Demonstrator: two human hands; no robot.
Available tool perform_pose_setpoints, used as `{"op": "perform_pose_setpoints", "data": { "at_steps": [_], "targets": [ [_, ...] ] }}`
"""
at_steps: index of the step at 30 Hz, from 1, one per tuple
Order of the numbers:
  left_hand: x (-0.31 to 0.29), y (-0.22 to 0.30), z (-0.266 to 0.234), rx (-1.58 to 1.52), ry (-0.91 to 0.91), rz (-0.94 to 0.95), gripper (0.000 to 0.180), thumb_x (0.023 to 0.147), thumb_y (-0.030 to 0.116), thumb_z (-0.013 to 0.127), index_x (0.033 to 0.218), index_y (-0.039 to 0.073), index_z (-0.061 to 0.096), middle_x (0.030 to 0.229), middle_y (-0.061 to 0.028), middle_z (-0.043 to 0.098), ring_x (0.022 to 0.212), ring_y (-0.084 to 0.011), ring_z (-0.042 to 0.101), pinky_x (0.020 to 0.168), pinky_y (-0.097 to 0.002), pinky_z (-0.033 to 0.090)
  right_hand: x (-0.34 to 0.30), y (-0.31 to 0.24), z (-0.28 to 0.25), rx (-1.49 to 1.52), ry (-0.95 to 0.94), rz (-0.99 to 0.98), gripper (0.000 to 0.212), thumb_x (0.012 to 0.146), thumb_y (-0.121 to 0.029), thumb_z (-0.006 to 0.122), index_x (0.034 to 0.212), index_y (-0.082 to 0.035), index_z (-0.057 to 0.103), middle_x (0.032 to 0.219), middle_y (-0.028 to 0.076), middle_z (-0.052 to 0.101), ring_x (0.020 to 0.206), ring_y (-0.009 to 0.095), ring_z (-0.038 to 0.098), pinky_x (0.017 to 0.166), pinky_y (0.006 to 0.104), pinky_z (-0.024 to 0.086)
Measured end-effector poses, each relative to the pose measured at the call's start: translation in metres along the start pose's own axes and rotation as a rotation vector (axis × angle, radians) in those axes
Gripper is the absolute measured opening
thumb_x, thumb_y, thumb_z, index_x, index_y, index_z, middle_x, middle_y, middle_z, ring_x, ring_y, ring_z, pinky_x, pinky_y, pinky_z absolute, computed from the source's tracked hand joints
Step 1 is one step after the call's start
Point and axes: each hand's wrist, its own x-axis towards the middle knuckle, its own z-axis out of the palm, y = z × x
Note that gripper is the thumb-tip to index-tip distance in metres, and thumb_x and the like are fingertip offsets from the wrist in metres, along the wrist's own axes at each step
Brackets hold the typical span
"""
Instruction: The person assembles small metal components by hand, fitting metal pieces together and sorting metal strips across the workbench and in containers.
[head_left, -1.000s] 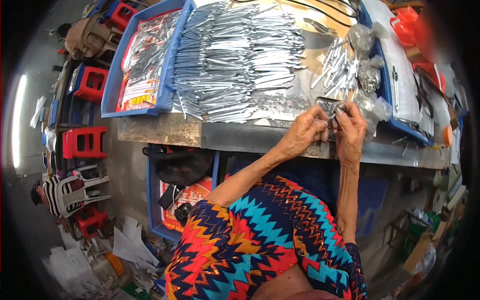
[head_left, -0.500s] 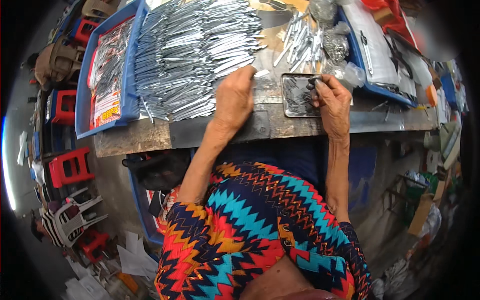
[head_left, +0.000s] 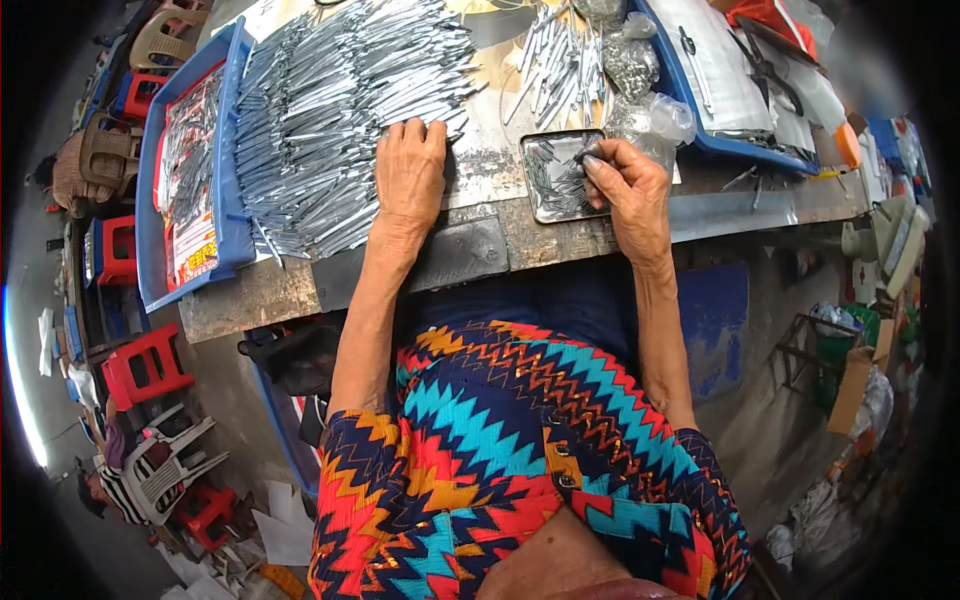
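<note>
My left hand (head_left: 411, 172) lies at the right edge of a wide spread of slim silvery metal pieces (head_left: 330, 120). Its fingers curl downward over them, hiding the tips and whatever may be between them. My right hand (head_left: 632, 192) is over the right side of a shallow rectangular tray (head_left: 538, 206). Thumb and fingers are pinched together there, with dark fingertips; what they hold is too small to make out. Inside the tray lie many small, dark, slender pieces (head_left: 560, 178).
A blue crate (head_left: 235, 150) with packed goods stands left of the spread. Another loose heap of silvery pieces (head_left: 560, 65) lies beyond the tray, beside clear plastic bags (head_left: 632, 70). At right, a blue tray (head_left: 735, 150) bears a compass-like tool (head_left: 697, 70). Red stools (head_left: 145, 368) are at left.
My left hand has moved left, from beside a pale strip end onto the spread of metal pieces. The right hand stays pinched at the tray. The whole view has shifted slightly.
</note>
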Motion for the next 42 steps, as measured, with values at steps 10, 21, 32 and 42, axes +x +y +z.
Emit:
{"op": "perform_pose_setpoints", "data": {
  "at_steps": [10,21,32,42],
  "targets": [
    [-0.001,0.010,-0.011,-0.159,-0.028,0.075,0.016,0.066,-0.001,0.055,0.080,0.005,0.051,0.079,-0.0109,0.050,0.079,-0.0280,0.050,0.069,-0.0379,0.042,0.000,0.005,0.003,-0.011,-0.021,0.000,0.010,0.083,-0.006,0.056,0.084,0.003,0.056,0.058,-0.001,0.049,0.049,0.003,0.042,0.044,0.0180,0.033],
    [-0.003,0.003,-0.004,-0.080,0.003,0.025,0.014,0.069,0.000,0.052,0.082,0.006,0.052,0.081,-0.0089,0.049,0.077,-0.0262,0.050,0.066,-0.0376,0.040,-0.004,0.004,0.005,-0.015,-0.020,0.018,0.010,0.083,-0.007,0.055,0.083,0.003,0.056,0.058,-0.002,0.049,0.049,0.003,0.042,0.045,0.0181,0.034],
    [-0.005,0.001,-0.006,-0.130,0.052,0.040,0.017,0.067,-0.003,0.052,0.082,0.005,0.053,0.081,-0.0097,0.050,0.080,-0.0272,0.049,0.067,-0.0374,0.040,-0.006,0.009,0.000,0.028,0.007,0.014,0.009,0.083,-0.006,0.056,0.084,0.003,0.057,0.059,-0.002,0.049,0.050,0.002,0.042,0.044,0.0178,0.034],
    [0.008,0.000,0.003,-0.043,0.025,0.074,0.015,0.070,-0.001,0.051,0.082,0.006,0.053,0.079,-0.0090,0.049,0.079,-0.0276,0.049,0.066,-0.0368,0.040,-0.008,0.007,-0.006,-0.146,0.043,-0.028,0.010,0.083,-0.006,0.056,0.085,0.004,0.056,0.061,-0.002,0.050,0.052,0.003,0.043,0.046,0.0190,0.035]
  ]
}}
